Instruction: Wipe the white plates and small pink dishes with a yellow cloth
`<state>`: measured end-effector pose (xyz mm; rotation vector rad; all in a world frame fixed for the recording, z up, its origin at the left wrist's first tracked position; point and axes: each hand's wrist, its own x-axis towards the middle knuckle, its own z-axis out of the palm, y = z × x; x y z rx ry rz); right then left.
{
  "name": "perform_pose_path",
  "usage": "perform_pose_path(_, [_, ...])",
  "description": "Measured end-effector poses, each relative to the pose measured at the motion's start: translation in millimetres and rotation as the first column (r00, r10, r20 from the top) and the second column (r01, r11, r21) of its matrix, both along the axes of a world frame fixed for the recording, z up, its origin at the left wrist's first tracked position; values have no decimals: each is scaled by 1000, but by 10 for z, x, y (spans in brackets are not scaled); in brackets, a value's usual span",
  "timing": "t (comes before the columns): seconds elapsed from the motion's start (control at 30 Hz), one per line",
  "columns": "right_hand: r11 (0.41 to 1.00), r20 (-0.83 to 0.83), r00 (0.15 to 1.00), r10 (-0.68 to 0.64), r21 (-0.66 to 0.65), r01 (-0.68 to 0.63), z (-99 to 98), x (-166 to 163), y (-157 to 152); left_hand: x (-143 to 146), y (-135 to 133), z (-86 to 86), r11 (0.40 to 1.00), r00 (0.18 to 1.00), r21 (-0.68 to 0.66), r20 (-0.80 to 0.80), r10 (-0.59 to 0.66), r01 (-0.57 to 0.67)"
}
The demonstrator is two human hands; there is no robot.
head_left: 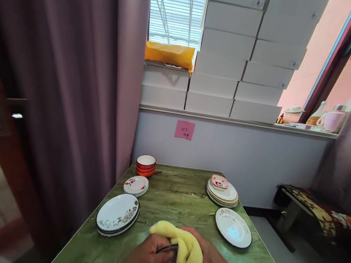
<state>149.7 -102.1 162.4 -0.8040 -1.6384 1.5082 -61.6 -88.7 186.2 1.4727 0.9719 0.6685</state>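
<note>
Near the front edge of the table, my left hand (147, 256) is closed on a dark-rimmed dish (167, 247), most of which is hidden by my fingers and the cloth. A fluffy yellow cloth (190, 248) is folded over the dish's rim. My right hand (214, 261) grips this cloth from the right side, pressing it against the dish. To the right lies a single white plate (233, 227) with a dark rim and a floral print. A stack of similar floral plates (118, 213) sits to the left of my hands.
Farther back on the green table (172, 193) are small flowered plates (136, 184) and stacked red and orange bowls (145, 166). At the back right, a pink square dish (219, 181) tops a plate stack (230, 193). White boxes (212, 85) fill the windowsill behind.
</note>
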Motion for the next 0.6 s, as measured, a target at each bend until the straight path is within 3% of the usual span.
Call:
perform_pose_path(0.13, [995, -114, 988, -103, -29, 101, 38, -59, 46, 15, 66, -16, 995, 998, -88, 37, 58, -55])
perform_pose_path(0.2, [986, -201, 966, -163, -63, 154, -29, -98, 84, 34, 102, -74, 973, 980, -182, 116, 163, -140])
perform_pose_path(0.3, [946, -343, 889, -303, -218, 238, -212, -156, 133, 74, 134, -100, 897, 905, -310, 188, 382, -314])
perform_pose_path(0.47, [747, -405, 648, -645, -511, 425, -646, -318, 160, 225, 150, -13, 785, 766, -420, 265, 585, -455])
perform_pose_path(0.6, [603, -330, 542, -773, -647, 467, -999, -470, 175, 451, 154, -202, 686, 600, -452, 341, 724, -570])
